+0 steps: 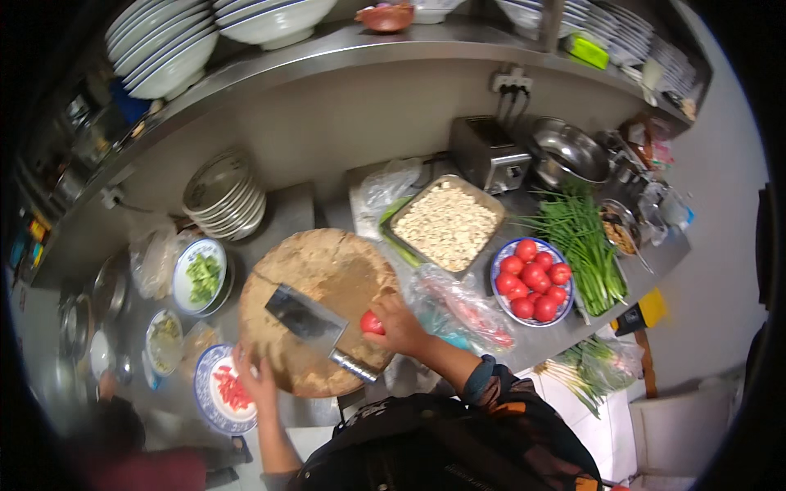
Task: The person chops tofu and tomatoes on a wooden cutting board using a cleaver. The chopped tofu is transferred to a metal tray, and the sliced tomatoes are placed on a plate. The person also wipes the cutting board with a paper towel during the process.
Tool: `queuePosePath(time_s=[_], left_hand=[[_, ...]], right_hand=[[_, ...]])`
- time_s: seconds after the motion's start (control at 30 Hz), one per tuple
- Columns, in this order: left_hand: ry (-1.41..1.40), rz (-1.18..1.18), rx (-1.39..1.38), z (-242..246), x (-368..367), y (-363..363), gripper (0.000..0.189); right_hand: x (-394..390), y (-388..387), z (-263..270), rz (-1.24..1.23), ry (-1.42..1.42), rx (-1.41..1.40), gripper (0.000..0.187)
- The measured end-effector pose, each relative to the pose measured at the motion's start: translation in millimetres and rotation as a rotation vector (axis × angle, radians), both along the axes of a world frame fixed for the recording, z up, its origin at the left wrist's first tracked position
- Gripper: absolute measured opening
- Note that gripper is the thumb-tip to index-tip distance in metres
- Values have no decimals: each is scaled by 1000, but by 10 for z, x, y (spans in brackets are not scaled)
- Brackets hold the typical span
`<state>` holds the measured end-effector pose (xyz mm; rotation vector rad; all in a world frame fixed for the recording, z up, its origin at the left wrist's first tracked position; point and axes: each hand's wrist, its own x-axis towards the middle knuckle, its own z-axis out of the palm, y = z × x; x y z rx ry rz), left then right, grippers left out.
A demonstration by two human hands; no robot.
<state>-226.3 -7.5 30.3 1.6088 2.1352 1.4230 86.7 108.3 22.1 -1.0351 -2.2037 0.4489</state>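
Observation:
In my right hand [394, 324] is a red tomato [372, 323], held above the right side of a round wooden chopping block [319, 258]. A Chinese cleaver [307, 316] lies flat on the block, its metal handle [353, 366] pointing toward me. My left hand [255, 382] is at the block's left edge with its fingers apart, holding nothing that I can see. It overlaps the rim of a blue-and-white plate [206, 402] bearing cut red pieces [230, 388], which look like tomato.
Right of the block are a bowl of tomatoes [533, 282], a tray of pale chopped food [445, 224], plastic bags [460, 301] and green onions [577, 251]. Leftward stand a bowl of green vegetables [202, 279] and stacked bowls [227, 196]. Another person [135, 442] is at lower left.

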Motion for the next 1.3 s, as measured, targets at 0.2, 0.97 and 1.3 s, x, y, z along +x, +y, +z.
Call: queuePosePath(time_s=[0.2,0.97,1.3], left_hand=[[-185,192,56,-422,-463,-468,36],[61,282,29,-233,-99,-463,28],[26,346,71,-188,-173,-769,26]], right_hand=[[1392,385,2,-560,73,262,52],[3465,1014,-879,-1013,-171,-50,61],[3405,885,-728,-934,-67,-62,66]])
